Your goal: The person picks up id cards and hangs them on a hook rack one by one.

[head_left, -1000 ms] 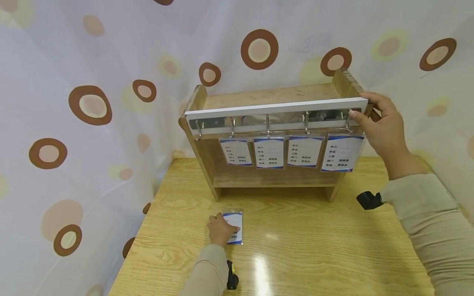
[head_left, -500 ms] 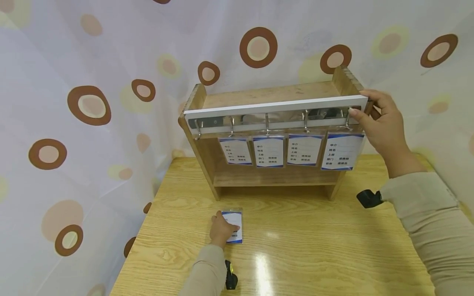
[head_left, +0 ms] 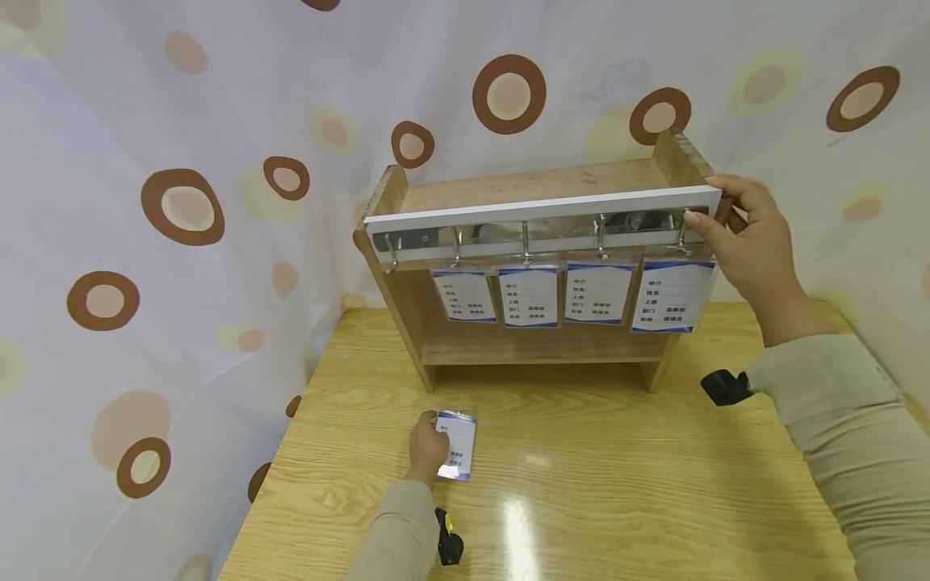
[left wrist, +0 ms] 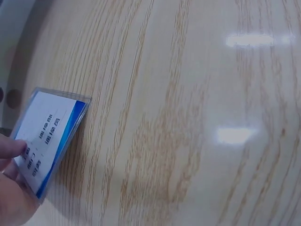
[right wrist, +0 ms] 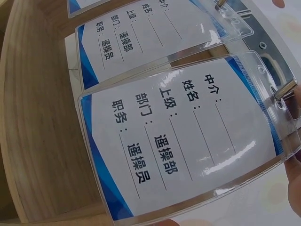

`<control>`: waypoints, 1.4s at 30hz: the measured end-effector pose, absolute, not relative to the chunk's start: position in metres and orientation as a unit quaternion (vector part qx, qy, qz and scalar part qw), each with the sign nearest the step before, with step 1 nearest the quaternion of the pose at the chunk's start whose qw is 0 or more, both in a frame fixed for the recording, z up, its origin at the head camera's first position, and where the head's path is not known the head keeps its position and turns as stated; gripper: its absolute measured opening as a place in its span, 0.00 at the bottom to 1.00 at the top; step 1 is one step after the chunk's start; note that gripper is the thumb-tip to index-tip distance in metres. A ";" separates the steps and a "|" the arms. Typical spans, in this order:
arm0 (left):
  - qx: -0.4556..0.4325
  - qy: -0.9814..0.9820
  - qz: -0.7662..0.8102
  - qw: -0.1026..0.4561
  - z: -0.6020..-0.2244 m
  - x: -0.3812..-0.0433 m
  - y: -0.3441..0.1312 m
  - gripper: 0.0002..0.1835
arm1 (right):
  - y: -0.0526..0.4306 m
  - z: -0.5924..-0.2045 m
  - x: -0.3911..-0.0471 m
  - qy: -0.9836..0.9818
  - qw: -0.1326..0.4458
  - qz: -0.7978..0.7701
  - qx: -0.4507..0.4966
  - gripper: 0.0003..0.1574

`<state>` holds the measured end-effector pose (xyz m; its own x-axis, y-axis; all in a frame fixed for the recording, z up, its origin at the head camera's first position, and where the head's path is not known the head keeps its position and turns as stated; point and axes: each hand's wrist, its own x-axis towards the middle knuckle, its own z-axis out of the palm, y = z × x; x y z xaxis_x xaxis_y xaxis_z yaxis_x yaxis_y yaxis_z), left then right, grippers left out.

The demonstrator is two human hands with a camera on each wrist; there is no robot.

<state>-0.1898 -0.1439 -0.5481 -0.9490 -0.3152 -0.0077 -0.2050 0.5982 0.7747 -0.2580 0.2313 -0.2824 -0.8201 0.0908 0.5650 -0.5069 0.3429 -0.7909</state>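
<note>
My left hand (head_left: 427, 445) pinches the left edge of a clear-sleeved ID badge (head_left: 458, 445) in the head view. Up close in the left wrist view, the thumb lies on the face of this badge (left wrist: 49, 127), which tilts up off the tabletop. My right hand (head_left: 759, 254) grips the right end of a white hook rail (head_left: 541, 211), thumb in front by the last hook and fingers behind. Below that hook hangs an ID badge (right wrist: 174, 136); similar badges (head_left: 529, 297) hang to its left. The leftmost hook (head_left: 391, 252) bears no badge.
The rail runs along the top front of a wooden shelf unit (head_left: 541, 355), standing at the back of the wood-grain table (head_left: 596, 484). A wall covering (head_left: 240, 266) with round patterns rises behind and to the left. Each sleeve carries a black wrist device (head_left: 726, 387).
My left hand has shifted from spreading over the badge to pinching its left edge, and the badge now tilts slightly. The right hand stays on the rail.
</note>
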 end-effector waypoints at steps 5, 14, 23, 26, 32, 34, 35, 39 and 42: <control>0.110 -0.862 -0.493 0.048 -0.553 -0.191 -0.149 0.25 | 0.232 -0.282 -0.258 -0.776 0.267 0.555 0.134 0.27; 0.028 -0.820 -0.568 0.064 -0.607 -0.218 -0.175 0.36 | 0.230 -0.281 -0.256 -0.774 0.253 0.566 0.128 0.27; 0.073 -0.813 -0.577 -0.015 -0.490 -0.178 -0.148 0.35 | 0.230 -0.280 -0.255 -0.775 0.248 0.568 0.122 0.27; 0.069 -0.811 -0.580 -0.024 -0.472 -0.172 -0.146 0.35 | 0.230 -0.280 -0.255 -0.779 0.254 0.559 0.124 0.27; 0.048 -0.782 -0.620 -0.035 -0.476 -0.176 -0.155 0.36 | 0.230 -0.280 -0.255 -0.781 0.260 0.553 0.130 0.27; 0.041 -0.770 -0.636 -0.035 -0.480 -0.179 -0.158 0.37 | 0.230 -0.280 -0.255 -0.781 0.259 0.553 0.131 0.27; 0.039 -0.765 -0.642 -0.032 -0.481 -0.180 -0.159 0.37 | 0.230 -0.280 -0.255 -0.781 0.259 0.553 0.131 0.27; 0.036 -0.745 -0.665 -0.016 -0.477 -0.182 -0.159 0.36 | 0.230 -0.280 -0.256 -0.783 0.257 0.552 0.128 0.27; 0.041 -0.732 -0.680 0.000 -0.470 -0.183 -0.158 0.34 | 0.230 -0.280 -0.256 -0.783 0.256 0.553 0.125 0.27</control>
<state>-0.1828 -0.1582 -0.4702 -0.9966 -0.0604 -0.0556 -0.0599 0.0716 0.9956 -0.2555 0.2302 -0.2802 -0.8380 0.0862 0.5389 -0.4788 0.3576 -0.8018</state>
